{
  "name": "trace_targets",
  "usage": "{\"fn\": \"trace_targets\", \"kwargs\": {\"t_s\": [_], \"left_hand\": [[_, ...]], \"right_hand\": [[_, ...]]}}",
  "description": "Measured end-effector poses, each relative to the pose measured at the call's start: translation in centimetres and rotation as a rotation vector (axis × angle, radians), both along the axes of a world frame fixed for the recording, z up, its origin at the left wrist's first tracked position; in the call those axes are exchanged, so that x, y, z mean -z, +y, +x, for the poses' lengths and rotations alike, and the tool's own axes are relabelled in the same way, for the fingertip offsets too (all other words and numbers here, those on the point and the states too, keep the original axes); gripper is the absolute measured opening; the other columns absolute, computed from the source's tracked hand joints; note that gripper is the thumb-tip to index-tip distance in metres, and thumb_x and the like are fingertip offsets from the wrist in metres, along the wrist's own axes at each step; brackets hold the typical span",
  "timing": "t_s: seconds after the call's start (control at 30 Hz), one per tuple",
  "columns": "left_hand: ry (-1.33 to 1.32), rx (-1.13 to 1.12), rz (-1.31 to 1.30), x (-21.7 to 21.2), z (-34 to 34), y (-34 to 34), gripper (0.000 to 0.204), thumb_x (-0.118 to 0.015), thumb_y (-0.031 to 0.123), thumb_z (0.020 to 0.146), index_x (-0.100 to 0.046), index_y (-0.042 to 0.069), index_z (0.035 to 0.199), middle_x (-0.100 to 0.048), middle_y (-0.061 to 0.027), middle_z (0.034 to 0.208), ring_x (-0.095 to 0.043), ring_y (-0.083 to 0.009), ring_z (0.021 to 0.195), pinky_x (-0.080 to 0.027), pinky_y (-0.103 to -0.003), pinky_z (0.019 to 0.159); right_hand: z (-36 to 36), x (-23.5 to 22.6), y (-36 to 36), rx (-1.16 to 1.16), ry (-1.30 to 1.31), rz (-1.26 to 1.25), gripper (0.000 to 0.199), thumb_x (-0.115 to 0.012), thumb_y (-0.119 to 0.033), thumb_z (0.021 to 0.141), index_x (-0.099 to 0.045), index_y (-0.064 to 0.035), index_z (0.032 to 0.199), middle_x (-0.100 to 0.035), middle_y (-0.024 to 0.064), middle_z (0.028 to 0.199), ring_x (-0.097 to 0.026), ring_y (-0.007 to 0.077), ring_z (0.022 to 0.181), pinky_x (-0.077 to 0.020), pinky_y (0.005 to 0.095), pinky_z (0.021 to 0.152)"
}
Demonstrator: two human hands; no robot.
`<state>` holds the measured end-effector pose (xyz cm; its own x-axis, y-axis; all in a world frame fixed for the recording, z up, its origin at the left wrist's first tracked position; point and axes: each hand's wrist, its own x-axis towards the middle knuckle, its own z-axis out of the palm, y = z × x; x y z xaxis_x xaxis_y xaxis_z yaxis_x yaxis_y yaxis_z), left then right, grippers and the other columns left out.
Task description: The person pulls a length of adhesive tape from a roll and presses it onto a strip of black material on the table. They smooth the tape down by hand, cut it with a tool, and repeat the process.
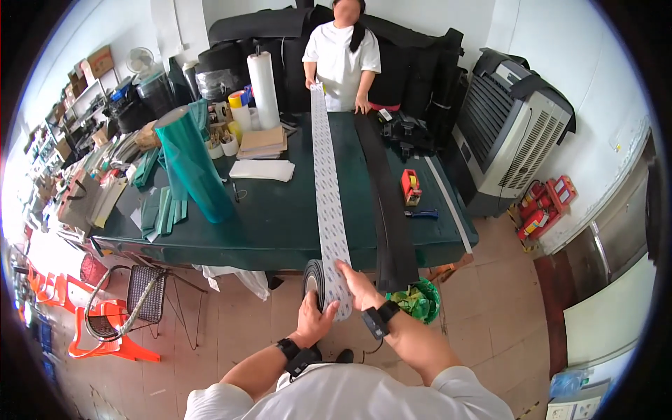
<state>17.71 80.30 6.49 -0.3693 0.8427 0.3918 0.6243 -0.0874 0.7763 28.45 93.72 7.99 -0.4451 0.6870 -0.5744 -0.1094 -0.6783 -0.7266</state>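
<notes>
A roll of black strip with white printed backing (334, 231) is held at the near side of the table. My left hand (315, 320) grips the left side of the roll, where its dark wound layers (313, 278) show. On the other side, my right hand (359, 288) holds the strip's right edge, fingers partly hidden. From the roll the white strip runs away across the table to a co-worker's hand (310, 82) at the far edge. To its right lie long black strips (387, 203), whose far end the co-worker's other hand (362, 105) touches.
The dark green table (280, 224) bears a teal film roll (192, 164), brown sheets (262, 142), white sheets (262, 170), a red tape dispenser (411, 187) and a blue-handled cutter (421, 214). A green bin (422, 299) stands below its near edge, and chairs (143, 301) stand at left.
</notes>
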Motion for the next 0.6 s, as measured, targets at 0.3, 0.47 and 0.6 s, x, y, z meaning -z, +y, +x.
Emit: {"fn": "trace_targets", "kwargs": {"t_s": [0.3, 0.47, 0.6], "left_hand": [[-1.597, 0.182, -0.525, -5.2, -1.4, 4.6, 0.07, -0.064, 0.055, 0.092, -0.056, -0.007, 0.123, -0.069, -0.0192, 0.102, -0.067, -0.025, 0.092, -0.051, -0.038, 0.08], [-1.126, -0.107, -0.515, -3.3, -0.8, 4.8, 0.076, -0.061, 0.057, 0.093, -0.053, -0.01, 0.129, -0.067, -0.0239, 0.11, -0.066, -0.0275, 0.1, -0.051, -0.039, 0.085], [-0.865, -0.107, -0.401, -1.7, -0.1, 4.0, 0.069, -0.062, 0.049, 0.095, -0.052, -0.011, 0.129, -0.066, -0.0217, 0.116, -0.065, -0.0282, 0.101, -0.051, -0.041, 0.09]], "right_hand": [[1.2, 0.1, -6.3, 0.134, -0.541, 0.743, 0.062, -0.073, -0.047, 0.086, -0.063, 0.0069, 0.114, -0.072, 0.022, 0.097, -0.071, 0.0334, 0.092, -0.054, 0.0415, 0.078], [0.8, -0.6, -7.6, 0.161, -0.464, 0.844, 0.062, -0.071, -0.047, 0.087, -0.061, 0.0059, 0.117, -0.071, 0.0235, 0.104, -0.07, 0.0351, 0.096, -0.0543, 0.0419, 0.079], [0.9, 1.0, -4.5, 0.122, -0.069, 0.522, 0.059, -0.068, -0.047, 0.089, -0.061, 0.0034, 0.119, -0.071, 0.0189, 0.108, -0.07, 0.0305, 0.092, -0.0546, 0.0396, 0.078]]}}
